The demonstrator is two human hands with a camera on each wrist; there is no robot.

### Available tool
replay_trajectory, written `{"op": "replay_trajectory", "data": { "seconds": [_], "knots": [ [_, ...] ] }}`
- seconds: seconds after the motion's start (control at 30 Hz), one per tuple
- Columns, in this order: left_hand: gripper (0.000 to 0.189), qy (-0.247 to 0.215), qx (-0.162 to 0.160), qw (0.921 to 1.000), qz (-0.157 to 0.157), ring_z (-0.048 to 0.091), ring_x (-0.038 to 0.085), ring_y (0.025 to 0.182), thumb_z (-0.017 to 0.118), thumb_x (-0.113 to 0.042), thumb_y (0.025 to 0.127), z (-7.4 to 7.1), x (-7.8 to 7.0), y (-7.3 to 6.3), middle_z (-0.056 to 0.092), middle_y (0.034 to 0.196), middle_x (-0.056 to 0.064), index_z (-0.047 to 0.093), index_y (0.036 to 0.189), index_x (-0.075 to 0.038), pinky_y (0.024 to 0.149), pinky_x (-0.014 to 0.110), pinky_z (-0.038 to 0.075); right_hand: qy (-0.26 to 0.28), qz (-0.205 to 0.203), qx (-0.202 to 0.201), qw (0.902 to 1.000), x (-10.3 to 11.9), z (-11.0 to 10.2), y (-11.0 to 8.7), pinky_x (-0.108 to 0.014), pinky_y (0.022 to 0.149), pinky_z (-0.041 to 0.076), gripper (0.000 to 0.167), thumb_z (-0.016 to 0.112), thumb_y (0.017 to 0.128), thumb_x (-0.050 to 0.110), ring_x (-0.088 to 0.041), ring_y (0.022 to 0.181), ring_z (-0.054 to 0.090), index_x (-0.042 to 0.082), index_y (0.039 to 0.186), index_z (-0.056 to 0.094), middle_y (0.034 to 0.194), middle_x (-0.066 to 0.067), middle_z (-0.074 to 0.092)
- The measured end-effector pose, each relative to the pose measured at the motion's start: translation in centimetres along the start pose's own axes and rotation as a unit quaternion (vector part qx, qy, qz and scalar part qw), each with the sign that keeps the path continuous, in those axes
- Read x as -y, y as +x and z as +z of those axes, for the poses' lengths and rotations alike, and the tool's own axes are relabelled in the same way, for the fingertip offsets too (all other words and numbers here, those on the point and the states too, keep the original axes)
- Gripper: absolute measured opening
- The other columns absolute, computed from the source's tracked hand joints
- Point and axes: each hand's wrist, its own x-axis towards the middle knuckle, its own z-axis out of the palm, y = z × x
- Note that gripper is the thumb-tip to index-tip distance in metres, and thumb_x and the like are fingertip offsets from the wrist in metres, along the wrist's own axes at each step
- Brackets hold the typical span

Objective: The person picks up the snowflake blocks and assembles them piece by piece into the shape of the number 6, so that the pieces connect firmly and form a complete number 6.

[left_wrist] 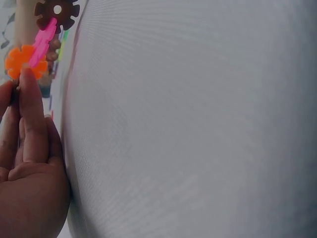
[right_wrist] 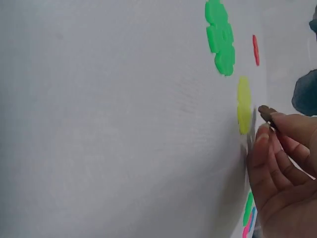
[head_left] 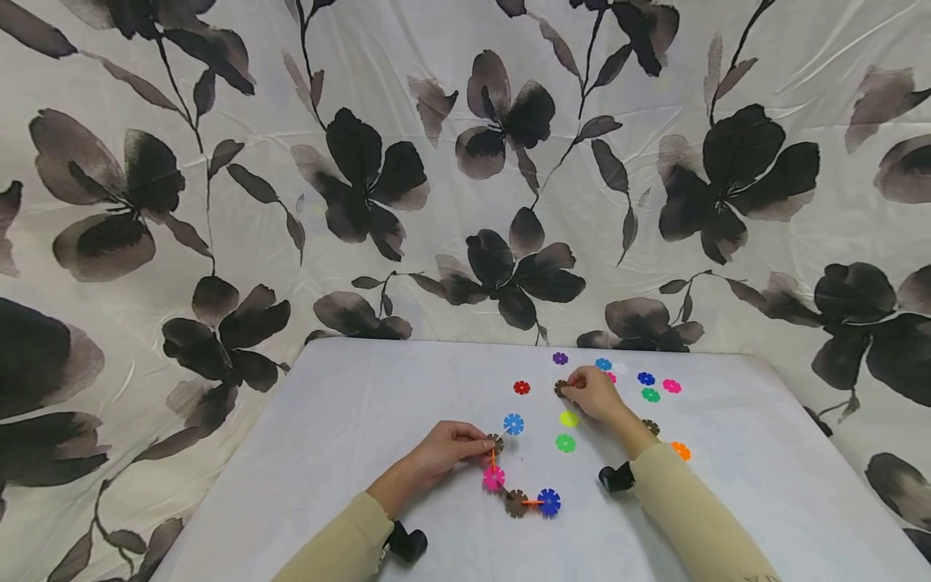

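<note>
My left hand (head_left: 447, 449) pinches a brown notched disc (head_left: 496, 443) in a chain of snowflake-shaped plastic discs. From it the chain runs down through an edge-on orange disc (left_wrist: 20, 62), a pink disc (head_left: 494, 478) and a brown disc (head_left: 516, 503) to a dark blue disc (head_left: 549, 503). At the chain's upper end sits a light blue disc (head_left: 513, 424). My right hand (head_left: 592, 394) pinches a separate brown disc (right_wrist: 266, 113) between thumb and fingertips, close over the table. The right wrist view shows a yellow disc (right_wrist: 243, 105) and a green disc (right_wrist: 220, 37) near that hand.
Loose discs lie on the white table (head_left: 349, 404): a red disc (head_left: 521, 388), a purple disc (head_left: 560, 358), an orange disc (head_left: 680, 450) and several others around the right hand. A floral cloth (head_left: 451, 202) hangs behind the table's back edge.
</note>
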Motion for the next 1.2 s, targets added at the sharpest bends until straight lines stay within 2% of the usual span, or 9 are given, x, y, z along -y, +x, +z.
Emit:
{"op": "replay_trajectory", "data": {
  "seconds": [0.1, 0.33, 0.57, 0.7, 0.97, 1.2],
  "knots": [
    [0.019, -0.002, -0.001, 1.0000, 0.001, 0.069, 0.014, 0.082, 0.076, -0.013, 0.093, 0.0, 0.0, 0.0, 0.077, 0.095, 0.009, 0.074, 0.103, 0.003, 0.085, 0.030, 0.055, 0.034, 0.001, 0.008, 0.9994, 0.2, -0.1, -0.5, -0.026, 0.061, 0.053, 0.013, 0.071, 0.096, 0.010, -0.019, 0.068, 0.059, -0.002, 0.100, 0.067, 0.086, -0.012, 0.064],
    [0.019, 0.001, -0.007, 1.0000, -0.001, 0.069, 0.015, 0.082, 0.077, -0.014, 0.093, 0.0, 0.0, 0.2, 0.077, 0.097, 0.010, 0.075, 0.104, 0.002, 0.086, 0.030, 0.056, 0.093, -0.035, 0.037, 0.9943, 1.1, -0.2, -2.1, -0.030, 0.070, 0.059, 0.013, 0.073, 0.095, 0.009, -0.020, 0.072, 0.066, -0.002, 0.102, 0.069, 0.087, -0.013, 0.069],
    [0.019, -0.003, -0.008, 1.0000, -0.001, 0.070, 0.015, 0.083, 0.077, -0.013, 0.093, 0.0, 0.0, 0.3, 0.077, 0.098, 0.011, 0.075, 0.104, 0.002, 0.086, 0.030, 0.057, 0.177, -0.062, 0.095, 0.9778, 1.8, 0.2, -4.4, -0.035, 0.073, 0.061, 0.027, 0.073, 0.095, 0.010, -0.024, 0.074, 0.070, -0.004, 0.117, 0.066, 0.095, -0.024, 0.073],
    [0.018, -0.007, -0.008, 0.9999, -0.001, 0.071, 0.015, 0.086, 0.075, -0.011, 0.094, 0.0, -0.1, 0.2, 0.077, 0.102, 0.011, 0.074, 0.105, 0.004, 0.085, 0.031, 0.057, 0.197, -0.077, 0.117, 0.9703, 1.9, 0.7, -5.4, -0.035, 0.074, 0.061, 0.027, 0.073, 0.095, 0.010, -0.020, 0.074, 0.070, -0.005, 0.118, 0.069, 0.098, -0.028, 0.072],
    [0.019, -0.006, -0.011, 0.9999, 0.003, 0.073, 0.015, 0.086, 0.076, -0.011, 0.093, 0.1, -0.1, 0.1, 0.077, 0.099, 0.012, 0.073, 0.106, 0.004, 0.085, 0.032, 0.058, 0.235, -0.066, 0.132, 0.9608, 3.2, 1.7, -6.2, -0.043, 0.079, 0.061, 0.028, 0.073, 0.095, 0.011, -0.017, 0.076, 0.071, -0.006, 0.117, 0.071, 0.103, -0.022, 0.075],
    [0.019, -0.002, -0.012, 0.9999, 0.004, 0.072, 0.015, 0.086, 0.076, -0.011, 0.093, 0.2, -0.1, 0.1, 0.077, 0.099, 0.012, 0.072, 0.105, 0.004, 0.084, 0.032, 0.057, 0.254, -0.046, 0.138, 0.9561, 3.9, 2.4, -6.4, -0.033, 0.077, 0.061, 0.029, 0.073, 0.096, 0.013, -0.014, 0.076, 0.071, -0.008, 0.116, 0.071, 0.103, -0.019, 0.076]
  ]
}}
